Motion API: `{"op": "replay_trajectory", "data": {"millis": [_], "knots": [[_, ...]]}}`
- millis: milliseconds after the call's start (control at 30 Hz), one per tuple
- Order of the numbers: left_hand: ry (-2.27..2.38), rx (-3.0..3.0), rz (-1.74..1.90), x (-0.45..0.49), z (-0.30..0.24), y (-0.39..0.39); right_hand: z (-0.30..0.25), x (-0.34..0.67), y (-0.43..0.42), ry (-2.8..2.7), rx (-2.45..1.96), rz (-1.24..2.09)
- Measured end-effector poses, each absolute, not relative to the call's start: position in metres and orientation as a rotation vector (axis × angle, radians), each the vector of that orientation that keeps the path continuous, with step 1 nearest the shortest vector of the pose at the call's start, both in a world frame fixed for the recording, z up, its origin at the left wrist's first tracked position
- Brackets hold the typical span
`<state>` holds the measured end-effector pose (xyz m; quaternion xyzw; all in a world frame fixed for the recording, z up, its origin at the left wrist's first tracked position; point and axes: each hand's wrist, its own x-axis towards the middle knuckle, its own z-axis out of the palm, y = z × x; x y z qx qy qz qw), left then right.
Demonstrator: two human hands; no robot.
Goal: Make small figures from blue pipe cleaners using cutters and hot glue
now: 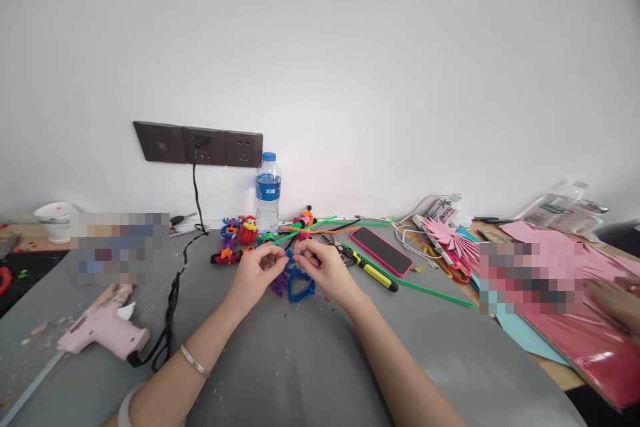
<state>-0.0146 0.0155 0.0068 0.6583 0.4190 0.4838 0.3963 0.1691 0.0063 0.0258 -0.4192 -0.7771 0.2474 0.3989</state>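
Over the middle of the grey table, my left hand (260,271) and my right hand (326,271) are close together, fingertips nearly meeting. Both are closed in a pinch at the top of a blue pipe cleaner (296,297), which hangs below them bent into a loop. Purple pipe cleaner strands (279,284) show just behind my left fingers. Beyond my hands lie small pipe cleaner figures, among them a red and yellow one (247,230) and a purple and orange one (229,232). My fingers partly cover the pinched part of the blue piece.
A water bottle (269,197) stands against the wall. Pliers with yellow handles (373,269), a phone (383,250) and a green pipe cleaner (435,294) lie right. A pink glue gun (103,325) with a black cord lies left. Another person's hand (617,297) rests by pink paper (545,235).
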Motion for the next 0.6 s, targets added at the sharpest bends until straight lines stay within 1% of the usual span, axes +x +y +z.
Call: {"op": "replay_trajectory", "data": {"millis": [300, 600], "knots": [[1.053, 1.645, 1.193, -0.0136, 0.0037, 0.0172, 0.0222, 0.1707, 0.0078, -1.934, -1.062, 0.72], [1.024, 1.65, 1.191, -0.0124, 0.0009, 0.0153, 0.0217, 0.1731, 0.0114, -1.809, -1.07, 0.994]]}}
